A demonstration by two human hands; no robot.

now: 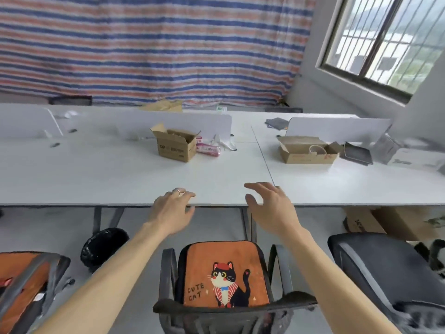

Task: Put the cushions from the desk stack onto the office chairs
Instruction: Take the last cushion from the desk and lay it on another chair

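Observation:
An orange cushion (224, 271) with a cartoon cat and the words "CUTE CAT" lies flat on the seat of the middle office chair (168, 268), right below me. Another orange cushion (16, 280) lies on the chair at the far left, partly hidden by its armrest. The dark chair (375, 268) on the right has a bare seat. My left hand (172, 209) and my right hand (269, 207) both reach forward over the front edge of the white desk (120, 174), fingers relaxed and holding nothing. No cushion stack shows on the desk.
On the desk stand an open cardboard box (175, 147), a pink packet (208, 149), a flat open carton (308, 150), a dark tray (358, 153) and white dividers (337, 127). A black bin (103, 244) stands under the desk. Cardboard boxes (395, 220) sit on the floor at right.

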